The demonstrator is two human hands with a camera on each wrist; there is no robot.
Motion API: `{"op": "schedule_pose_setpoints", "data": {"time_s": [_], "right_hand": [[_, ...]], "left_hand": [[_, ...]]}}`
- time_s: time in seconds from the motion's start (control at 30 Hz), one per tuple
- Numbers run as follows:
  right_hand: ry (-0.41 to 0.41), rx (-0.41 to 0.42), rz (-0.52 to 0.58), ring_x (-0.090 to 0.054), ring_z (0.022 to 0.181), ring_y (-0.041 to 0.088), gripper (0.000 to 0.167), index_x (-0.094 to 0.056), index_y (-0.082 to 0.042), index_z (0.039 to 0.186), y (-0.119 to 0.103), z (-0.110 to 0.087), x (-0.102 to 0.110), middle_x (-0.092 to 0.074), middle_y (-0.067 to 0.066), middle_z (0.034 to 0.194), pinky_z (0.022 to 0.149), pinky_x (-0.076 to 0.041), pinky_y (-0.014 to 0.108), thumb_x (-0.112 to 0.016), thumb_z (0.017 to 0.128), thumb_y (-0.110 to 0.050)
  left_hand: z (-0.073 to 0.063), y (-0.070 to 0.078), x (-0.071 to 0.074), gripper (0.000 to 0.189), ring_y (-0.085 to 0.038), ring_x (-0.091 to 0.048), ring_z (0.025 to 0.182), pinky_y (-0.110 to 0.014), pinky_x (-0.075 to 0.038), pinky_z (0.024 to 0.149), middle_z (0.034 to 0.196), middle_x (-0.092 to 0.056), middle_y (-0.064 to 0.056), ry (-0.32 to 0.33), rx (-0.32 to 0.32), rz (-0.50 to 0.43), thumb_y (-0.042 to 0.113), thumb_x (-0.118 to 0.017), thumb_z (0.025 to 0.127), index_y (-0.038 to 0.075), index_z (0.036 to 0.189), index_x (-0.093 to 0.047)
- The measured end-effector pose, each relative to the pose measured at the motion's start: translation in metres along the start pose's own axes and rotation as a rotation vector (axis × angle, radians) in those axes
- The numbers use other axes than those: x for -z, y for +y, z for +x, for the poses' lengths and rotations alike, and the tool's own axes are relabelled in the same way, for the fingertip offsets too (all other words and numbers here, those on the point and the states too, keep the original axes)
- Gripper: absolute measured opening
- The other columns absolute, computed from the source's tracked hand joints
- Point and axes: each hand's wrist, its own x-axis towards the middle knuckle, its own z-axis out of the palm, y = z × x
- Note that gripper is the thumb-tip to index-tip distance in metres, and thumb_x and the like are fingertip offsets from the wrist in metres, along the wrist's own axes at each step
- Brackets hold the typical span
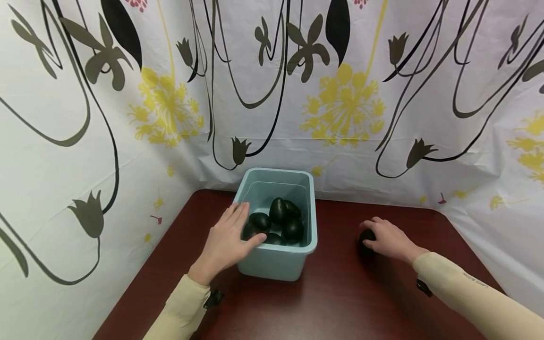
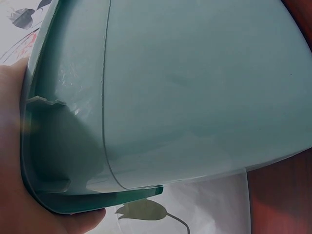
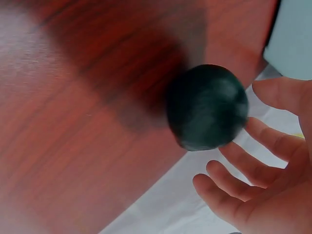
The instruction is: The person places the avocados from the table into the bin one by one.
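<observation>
A light blue plastic bin [image 1: 272, 262] stands on the table with several dark green avocados [image 1: 293, 230] inside it. My left hand [image 1: 229, 241] lies over the bin's near left corner, fingers extended along the left side and thumb along the front rim. Up close in the left wrist view, that hand [image 2: 12, 146] rests at the rim of the bin [image 2: 195, 87]. To the right of the bin, my right hand [image 1: 388, 240] holds a single avocado [image 1: 366, 242] low at the table, fingertips and thumb around it. The right wrist view shows this avocado [image 3: 208, 108] at the fingertips.
The dark red-brown wooden table [image 1: 335, 293] has rounded back corners. A white curtain [image 1: 272, 118] with yellow flowers and dark vines hangs behind and along its sides. The bin's back stands close to the curtain.
</observation>
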Motion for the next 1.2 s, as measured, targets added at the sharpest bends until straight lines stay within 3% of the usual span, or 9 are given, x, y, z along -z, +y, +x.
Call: {"op": "schedule_pose_setpoints", "data": {"time_s": [0.5, 0.9, 1.03, 1.2], "right_hand": [[0.005, -0.035, 0.022, -0.063, 0.093, 0.030, 0.053, -0.061, -0.005, 0.131, 0.016, -0.013, -0.010, -0.055, 0.017, 0.123, 0.071, -0.053, 0.049, -0.081, 0.084, -0.019], [0.037, 0.049, -0.095, -0.064, 0.079, 0.024, 0.073, -0.059, -0.002, 0.131, 0.017, -0.014, -0.023, -0.055, 0.018, 0.117, 0.062, -0.053, 0.042, -0.093, 0.068, -0.015], [0.035, 0.045, -0.103, -0.063, 0.080, 0.024, 0.072, -0.059, -0.001, 0.132, 0.017, -0.013, -0.025, -0.056, 0.019, 0.117, 0.062, -0.053, 0.041, -0.091, 0.069, -0.014], [0.043, -0.029, 0.009, -0.059, 0.076, 0.021, 0.064, -0.059, -0.004, 0.135, 0.016, -0.016, -0.025, -0.052, 0.018, 0.119, 0.062, -0.051, 0.039, -0.083, 0.078, -0.017]], "left_hand": [[0.002, -0.001, 0.000, 0.094, -0.033, -0.032, 0.146, -0.055, -0.039, 0.107, 0.158, -0.039, -0.009, 0.021, -0.012, 0.000, 0.074, -0.048, 0.092, 0.007, 0.156, -0.037], [0.001, -0.001, 0.001, 0.094, -0.033, -0.031, 0.147, -0.055, -0.038, 0.108, 0.158, -0.038, -0.010, 0.011, -0.008, -0.006, 0.074, -0.048, 0.092, 0.007, 0.157, -0.036], [0.001, 0.000, 0.000, 0.094, -0.033, -0.031, 0.147, -0.055, -0.037, 0.108, 0.158, -0.039, -0.011, 0.008, -0.007, -0.007, 0.074, -0.048, 0.092, 0.007, 0.157, -0.035], [0.001, 0.000, 0.001, 0.093, -0.034, -0.031, 0.147, -0.056, -0.038, 0.108, 0.158, -0.040, -0.011, 0.010, -0.011, -0.007, 0.074, -0.048, 0.092, 0.007, 0.157, -0.036]]}}
